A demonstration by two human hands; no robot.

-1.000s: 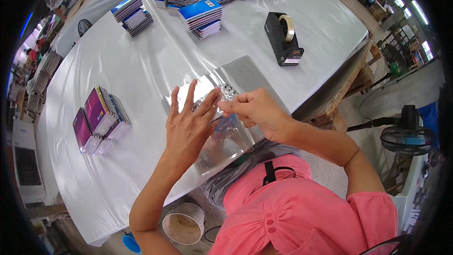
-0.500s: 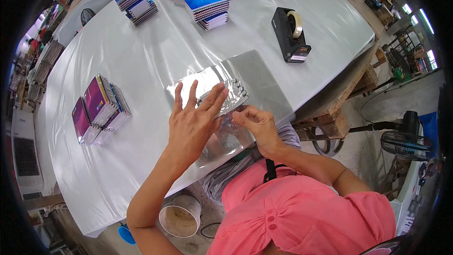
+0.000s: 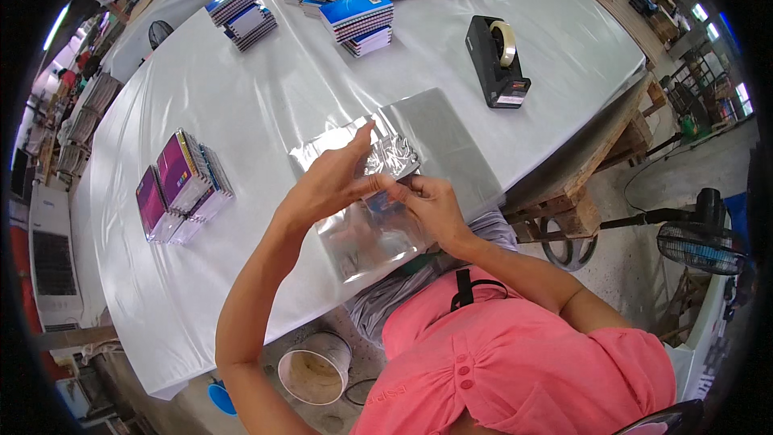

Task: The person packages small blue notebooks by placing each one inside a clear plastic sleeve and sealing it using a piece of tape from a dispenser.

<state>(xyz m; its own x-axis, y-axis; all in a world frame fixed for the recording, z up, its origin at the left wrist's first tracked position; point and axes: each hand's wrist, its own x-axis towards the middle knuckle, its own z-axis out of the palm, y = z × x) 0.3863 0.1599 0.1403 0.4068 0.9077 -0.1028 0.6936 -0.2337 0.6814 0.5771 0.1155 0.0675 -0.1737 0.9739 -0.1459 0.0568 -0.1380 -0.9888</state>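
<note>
Left hand [image 3: 342, 169], thumb apart from fingers, is over clear glossy plastic sheets [image 3: 459, 141]; right hand [image 3: 431, 208] curls by left thumb, grip can't be told. Sheets lie wearer-side of black plastic tape dispenser [image 3: 485, 56].

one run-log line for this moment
left hand: open, at clear plastic | right hand: close to left | tape dispenser: beyond | purple notebooks: off left

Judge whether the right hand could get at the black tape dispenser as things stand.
Likely yes: nothing upright stands between the right hand and the tape dispenser, only flat shiny sheeting and tabletop, though that hand is busy at the sheeting.
</note>
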